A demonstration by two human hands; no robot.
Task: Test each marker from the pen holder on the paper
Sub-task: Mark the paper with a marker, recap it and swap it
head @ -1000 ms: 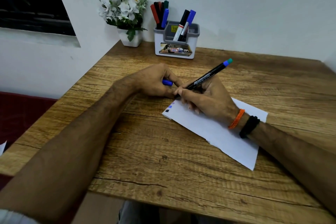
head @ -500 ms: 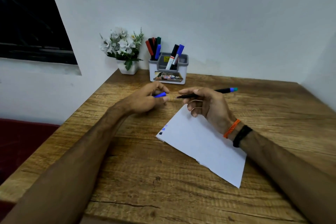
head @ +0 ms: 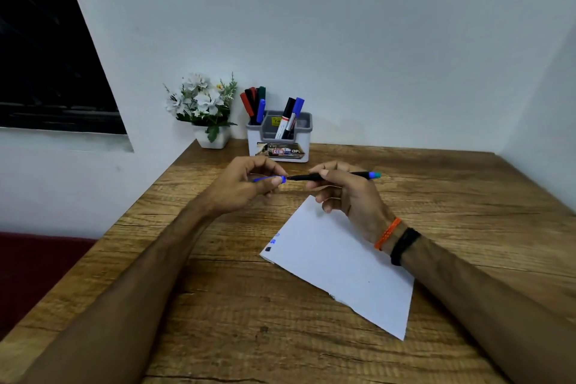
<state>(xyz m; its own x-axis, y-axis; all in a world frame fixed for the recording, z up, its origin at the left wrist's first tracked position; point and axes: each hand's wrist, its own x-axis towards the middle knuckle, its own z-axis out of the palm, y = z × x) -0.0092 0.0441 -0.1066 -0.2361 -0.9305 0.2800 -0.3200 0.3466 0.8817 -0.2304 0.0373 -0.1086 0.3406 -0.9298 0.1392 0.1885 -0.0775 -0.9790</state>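
lifted off the paper (head: 339, 262), right hand (head: 349, 193) grips the marker (head: 330, 177); left hand (head: 246, 187) pinches the blue cap (head: 269, 179), mouth at tip. recapping step; next, press it home.

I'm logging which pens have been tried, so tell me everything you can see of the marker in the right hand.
The marker is slim, with a black barrel and a blue end cap tipped in teal. It looks like plastic. It lies nearly level above the wooden table, uncapped, tip pointing left. The right hand pinches its front half. Its tip nearly meets the blue cap held in the left hand.
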